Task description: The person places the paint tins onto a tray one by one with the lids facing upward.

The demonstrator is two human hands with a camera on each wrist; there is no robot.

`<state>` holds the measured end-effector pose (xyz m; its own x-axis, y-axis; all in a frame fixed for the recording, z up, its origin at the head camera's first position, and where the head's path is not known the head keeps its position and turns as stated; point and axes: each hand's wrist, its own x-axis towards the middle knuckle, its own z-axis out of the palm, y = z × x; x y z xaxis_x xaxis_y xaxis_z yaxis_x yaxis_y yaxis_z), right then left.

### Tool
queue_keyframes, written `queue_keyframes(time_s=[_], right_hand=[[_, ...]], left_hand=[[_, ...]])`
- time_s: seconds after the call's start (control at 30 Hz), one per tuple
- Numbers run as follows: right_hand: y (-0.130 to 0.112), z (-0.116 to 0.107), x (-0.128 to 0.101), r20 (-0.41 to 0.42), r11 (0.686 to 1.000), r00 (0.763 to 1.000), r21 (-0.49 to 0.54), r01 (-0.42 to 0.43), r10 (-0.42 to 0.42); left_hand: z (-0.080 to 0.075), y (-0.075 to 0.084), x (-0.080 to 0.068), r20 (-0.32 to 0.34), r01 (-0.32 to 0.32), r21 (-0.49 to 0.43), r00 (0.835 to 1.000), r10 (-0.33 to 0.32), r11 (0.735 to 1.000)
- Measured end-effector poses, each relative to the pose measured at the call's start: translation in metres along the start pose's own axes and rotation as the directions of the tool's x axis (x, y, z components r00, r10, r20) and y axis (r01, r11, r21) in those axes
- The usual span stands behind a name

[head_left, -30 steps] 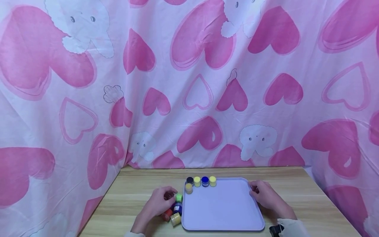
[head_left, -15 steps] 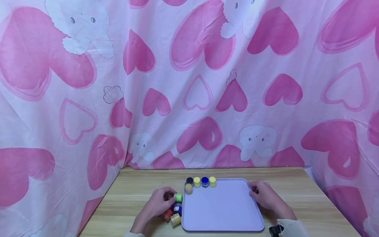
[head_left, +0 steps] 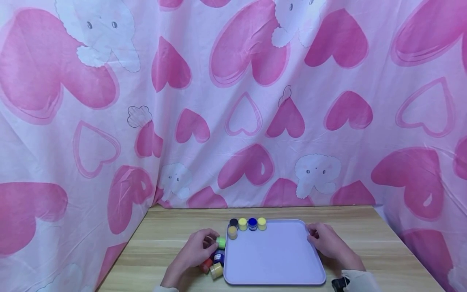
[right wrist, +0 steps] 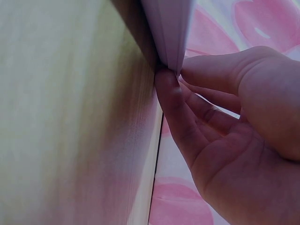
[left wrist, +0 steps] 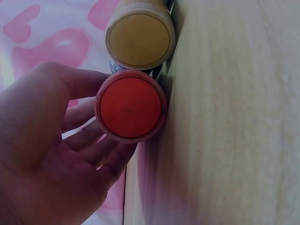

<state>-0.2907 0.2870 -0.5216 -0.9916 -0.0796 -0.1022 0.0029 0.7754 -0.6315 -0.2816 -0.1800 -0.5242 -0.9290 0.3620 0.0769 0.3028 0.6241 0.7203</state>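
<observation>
Pinching a green-lidded jar (head_left: 220, 242) between curled fingertips, the left hand (head_left: 195, 251) sits on the bench (head_left: 164, 235) just outside the left rim of the lilac tray (head_left: 273, 259). The head view shows the fingers closed round the jar. The left wrist view does not catch that jar at all, so how firm the hold is cannot be told.

Below that grip, toward the wrist, 3 more jars stand on the bench against the tray's rim:
- a blue-lidded jar (head_left: 219, 256), closest under the fingers
- a red-lidded jar (head_left: 206, 264), which shows close beside the palm in the wrist view
- a yellow-lidded jar (head_left: 217, 269), just past the red one

Beyond the grip, on the tray's far left corner, 5 jars already stand: a row of 4 (head_left: 248, 223) along the far rim and a tan-lidded jar (head_left: 232, 231) in front of the row's left end, right beside the green one across the rim.

The right hand (head_left: 326, 241) pinches the tray's right rim between thumb and forefinger, the other fingers loosely curled beneath.

By my reading, the work in hand is moving jars from bench to tray, 1 at a time, with the green one being taken now. Carrying it over would call for a lift high enough to clear the raised rim, then setting it down upright next to the tan-lidded jar without knocking it, while the right grip steadies the tray.
</observation>
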Motion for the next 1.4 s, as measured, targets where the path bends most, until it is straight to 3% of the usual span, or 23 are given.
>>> queue_keyframes(time_s=[0.43, 0.67, 1.03, 1.4], right_hand=[[0.001, 0.000, -0.001, 0.002, 1.000, 1.000, 0.001, 0.012, -0.012], [0.002, 0.001, -0.001, -0.003, 1.000, 1.000, 0.008, 0.003, -0.003], [0.002, 0.000, 0.001, 0.009, 1.000, 1.000, 0.005, -0.005, 0.005], [0.003, 0.000, 0.001, -0.003, 1.000, 1.000, 0.008, 0.008, -0.008]], left_hand=[[0.002, 0.001, 0.004, 0.002, -0.037, -0.007, 0.999, 0.037, 0.999], [0.003, 0.004, 0.008, -0.021, -0.009, 0.013, 1.000, 0.009, 1.000], [0.004, 0.013, 0.016, -0.043, -0.022, 0.035, 0.999, 0.024, 0.999], [0.006, 0.023, 0.028, -0.089, -0.078, 0.023, 0.993, 0.079, 0.997]])
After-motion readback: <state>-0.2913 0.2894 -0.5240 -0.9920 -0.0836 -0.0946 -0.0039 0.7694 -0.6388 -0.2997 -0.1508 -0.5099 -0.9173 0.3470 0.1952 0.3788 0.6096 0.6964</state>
